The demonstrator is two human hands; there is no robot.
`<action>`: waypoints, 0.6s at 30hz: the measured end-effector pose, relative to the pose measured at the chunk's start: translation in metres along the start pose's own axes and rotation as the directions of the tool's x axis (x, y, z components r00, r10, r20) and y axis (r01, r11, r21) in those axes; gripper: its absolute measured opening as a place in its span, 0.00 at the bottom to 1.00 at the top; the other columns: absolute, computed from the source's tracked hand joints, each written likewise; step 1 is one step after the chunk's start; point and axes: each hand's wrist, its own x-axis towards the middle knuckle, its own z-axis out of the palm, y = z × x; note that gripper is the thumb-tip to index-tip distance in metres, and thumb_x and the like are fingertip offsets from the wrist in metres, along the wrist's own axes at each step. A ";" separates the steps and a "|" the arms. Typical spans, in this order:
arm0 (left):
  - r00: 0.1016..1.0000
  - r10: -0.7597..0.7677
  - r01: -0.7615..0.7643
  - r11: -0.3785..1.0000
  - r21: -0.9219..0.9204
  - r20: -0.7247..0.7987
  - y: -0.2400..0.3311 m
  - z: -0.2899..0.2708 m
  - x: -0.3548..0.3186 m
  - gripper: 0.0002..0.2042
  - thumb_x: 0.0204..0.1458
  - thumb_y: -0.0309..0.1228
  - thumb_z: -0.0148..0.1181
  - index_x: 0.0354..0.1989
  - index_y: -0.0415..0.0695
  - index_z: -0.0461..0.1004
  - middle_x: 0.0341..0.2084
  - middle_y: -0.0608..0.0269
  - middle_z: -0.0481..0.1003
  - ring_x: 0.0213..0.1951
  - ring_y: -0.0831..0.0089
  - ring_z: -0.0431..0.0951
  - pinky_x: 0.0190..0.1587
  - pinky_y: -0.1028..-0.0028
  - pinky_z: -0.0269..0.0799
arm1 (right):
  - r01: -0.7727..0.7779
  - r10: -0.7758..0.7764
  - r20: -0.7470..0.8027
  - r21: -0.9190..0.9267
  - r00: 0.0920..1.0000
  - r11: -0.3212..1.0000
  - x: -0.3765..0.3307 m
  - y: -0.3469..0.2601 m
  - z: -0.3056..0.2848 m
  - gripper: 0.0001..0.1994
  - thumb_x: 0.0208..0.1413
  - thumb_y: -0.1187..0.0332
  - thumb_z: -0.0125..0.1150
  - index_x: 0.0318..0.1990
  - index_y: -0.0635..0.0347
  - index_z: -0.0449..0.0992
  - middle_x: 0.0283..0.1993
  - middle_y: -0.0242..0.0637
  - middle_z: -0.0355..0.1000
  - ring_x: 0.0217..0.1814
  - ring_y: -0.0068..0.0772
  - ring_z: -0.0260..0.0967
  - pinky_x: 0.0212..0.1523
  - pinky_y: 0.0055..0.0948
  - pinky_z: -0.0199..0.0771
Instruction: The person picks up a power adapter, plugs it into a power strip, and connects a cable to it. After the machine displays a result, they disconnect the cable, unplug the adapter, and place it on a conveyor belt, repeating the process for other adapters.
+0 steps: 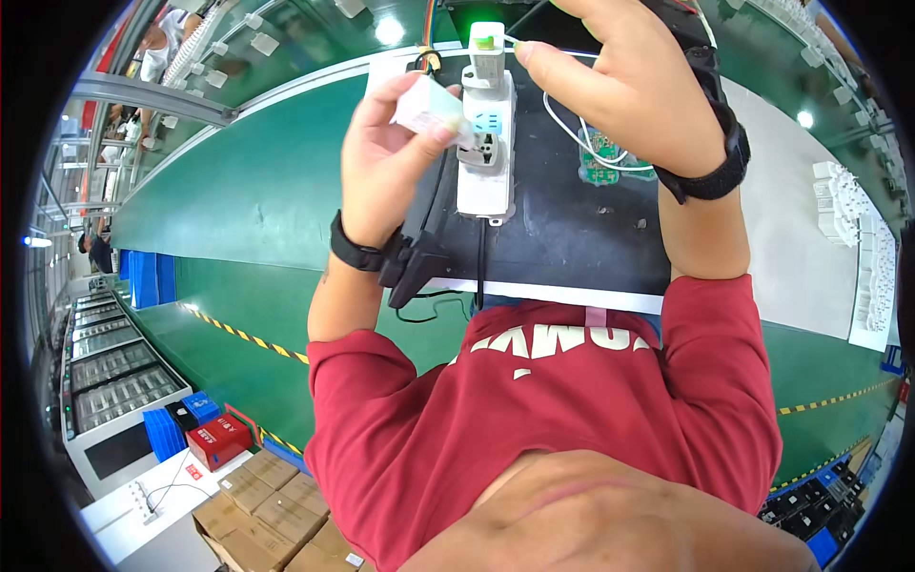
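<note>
My left hand (pixel 381 172) is closed round a small white power adapter (pixel 429 107), slightly blurred, held just left of a white power strip (pixel 486 195). At the strip's far end a white plug-in block (pixel 487 65) stands in a socket and glows green on top. My right hand (pixel 624 91) reaches in from the right, its thumb stretched toward that block and apart from the index finger. Its other fingers are largely hidden or out of the picture. A thin white cable (pixel 558 112) loops below the right hand, across a green circuit board (pixel 599 172).
The power strip lies on a black mat (pixel 572 238). A dark stand (pixel 416 270) is beside my left wrist. Rows of white parts (pixel 837 205) stand on the right-hand table. Cardboard boxes (pixel 276 505) and a red box (pixel 219 440) are at the lower left.
</note>
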 end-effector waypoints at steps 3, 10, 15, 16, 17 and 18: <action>0.995 -0.020 0.010 0.995 0.100 0.101 -0.010 0.005 0.001 0.24 0.45 0.20 0.58 0.51 0.36 0.57 0.43 0.54 0.68 0.45 0.69 0.70 0.48 0.72 0.67 | 0.289 -0.271 -0.140 0.131 0.953 0.948 0.002 0.006 0.005 0.19 0.43 0.74 0.52 0.46 0.68 0.68 0.51 0.54 0.61 0.56 0.50 0.57 0.56 0.34 0.57; 0.881 0.082 -0.385 0.699 0.603 0.467 0.000 0.001 0.012 0.25 0.39 0.22 0.63 0.49 0.38 0.63 0.44 0.54 0.67 0.46 0.61 0.68 0.49 0.71 0.64 | -0.046 0.046 0.001 0.044 0.999 0.998 -0.002 0.028 0.004 0.15 0.44 0.73 0.53 0.41 0.68 0.70 0.47 0.52 0.65 0.49 0.47 0.64 0.50 0.32 0.63; 0.899 0.000 -0.273 0.780 0.563 0.437 0.005 0.002 0.018 0.33 0.31 0.32 0.70 0.49 0.38 0.63 0.44 0.53 0.67 0.48 0.59 0.68 0.52 0.68 0.61 | -0.155 0.159 0.039 -0.091 0.987 0.984 0.000 0.061 0.040 0.16 0.45 0.67 0.56 0.42 0.65 0.72 0.41 0.45 0.70 0.44 0.43 0.68 0.46 0.30 0.66; 0.899 0.024 -0.293 0.775 0.560 0.437 0.006 0.000 0.022 0.33 0.31 0.32 0.70 0.49 0.38 0.63 0.44 0.53 0.67 0.48 0.59 0.68 0.52 0.68 0.61 | -0.160 0.162 0.025 -0.069 0.986 0.985 -0.001 0.066 0.045 0.15 0.45 0.67 0.56 0.41 0.65 0.72 0.42 0.45 0.70 0.44 0.42 0.68 0.46 0.30 0.66; 0.888 0.077 -0.348 0.756 0.554 0.454 0.006 -0.002 0.027 0.35 0.29 0.35 0.71 0.49 0.38 0.62 0.45 0.52 0.66 0.50 0.59 0.66 0.53 0.66 0.60 | -0.142 0.144 0.008 -0.080 0.990 0.987 -0.003 0.068 0.048 0.15 0.45 0.67 0.56 0.39 0.65 0.73 0.41 0.45 0.71 0.43 0.42 0.68 0.45 0.30 0.67; 0.882 0.112 -0.384 0.735 0.559 0.458 0.006 -0.005 0.032 0.36 0.28 0.38 0.71 0.49 0.38 0.62 0.46 0.51 0.65 0.52 0.59 0.64 0.53 0.65 0.59 | -0.172 0.172 -0.005 -0.094 0.985 0.981 -0.004 0.069 0.051 0.14 0.44 0.67 0.55 0.38 0.65 0.73 0.41 0.44 0.71 0.43 0.42 0.68 0.45 0.31 0.67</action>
